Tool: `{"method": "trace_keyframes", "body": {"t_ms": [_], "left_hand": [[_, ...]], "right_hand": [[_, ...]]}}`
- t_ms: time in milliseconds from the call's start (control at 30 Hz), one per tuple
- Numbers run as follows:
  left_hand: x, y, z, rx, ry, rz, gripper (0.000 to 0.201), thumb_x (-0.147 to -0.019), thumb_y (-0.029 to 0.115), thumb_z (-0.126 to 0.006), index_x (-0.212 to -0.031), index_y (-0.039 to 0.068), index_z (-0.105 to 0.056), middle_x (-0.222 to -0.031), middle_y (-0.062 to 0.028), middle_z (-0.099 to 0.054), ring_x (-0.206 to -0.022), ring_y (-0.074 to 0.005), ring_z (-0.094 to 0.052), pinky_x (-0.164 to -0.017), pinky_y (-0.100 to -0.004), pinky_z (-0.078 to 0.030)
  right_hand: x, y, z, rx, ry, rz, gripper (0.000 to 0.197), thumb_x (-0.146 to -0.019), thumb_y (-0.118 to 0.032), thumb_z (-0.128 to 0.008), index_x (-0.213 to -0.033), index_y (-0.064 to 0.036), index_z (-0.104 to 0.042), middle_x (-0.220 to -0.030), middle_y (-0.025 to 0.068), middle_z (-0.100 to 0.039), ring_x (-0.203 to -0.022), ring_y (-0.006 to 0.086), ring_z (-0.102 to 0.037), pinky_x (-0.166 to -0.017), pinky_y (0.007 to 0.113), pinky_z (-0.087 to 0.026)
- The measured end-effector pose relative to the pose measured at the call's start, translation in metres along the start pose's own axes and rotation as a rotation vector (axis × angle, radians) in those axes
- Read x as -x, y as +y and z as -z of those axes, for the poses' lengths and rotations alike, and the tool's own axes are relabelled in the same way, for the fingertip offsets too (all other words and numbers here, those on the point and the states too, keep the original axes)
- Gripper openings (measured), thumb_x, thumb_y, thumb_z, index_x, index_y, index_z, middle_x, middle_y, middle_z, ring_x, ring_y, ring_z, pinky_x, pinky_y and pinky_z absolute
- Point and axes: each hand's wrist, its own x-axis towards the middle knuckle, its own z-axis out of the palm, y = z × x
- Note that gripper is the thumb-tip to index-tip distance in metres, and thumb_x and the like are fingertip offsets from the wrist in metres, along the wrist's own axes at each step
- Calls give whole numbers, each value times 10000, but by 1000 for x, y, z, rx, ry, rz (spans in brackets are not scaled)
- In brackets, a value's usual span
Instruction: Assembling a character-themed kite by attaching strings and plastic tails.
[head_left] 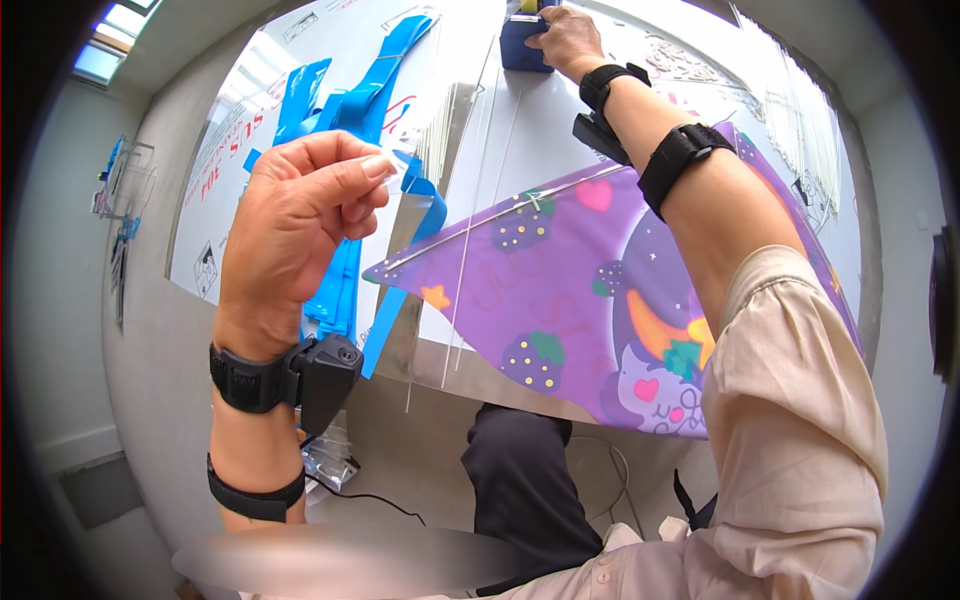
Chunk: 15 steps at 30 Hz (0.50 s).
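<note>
The left hand (pixel 300 205) pinches what seems clear tape (pixel 389 181); the right hand (pixel 572 42) bends against the blue dispenser (pixel 522 50), grip unclear. Probably fetching tape, next to be laid neatly on the purple kite (pixel 575 300).

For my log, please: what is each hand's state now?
Left hand: pinched closed; whether holding anything cannot be told.
Right hand: touching blue tape dispenser; grip cannot be told.
</note>
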Motion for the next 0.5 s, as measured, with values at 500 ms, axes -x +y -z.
{"method": "trace_keyframes", "body": {"t_ms": [500], "left_hand": [[7,-41,4,-104,-43,40,100,-841,118,-648,-858,22,-627,-688,-8,-583,-609,-61,-531,-565,-198,-433]], "right_hand": [[-26,0,2,-379,-70,-144,261,-718,5,-723,-955,15,-614,-820,150,-660,-609,219,-665,-476,300,-560]]}}
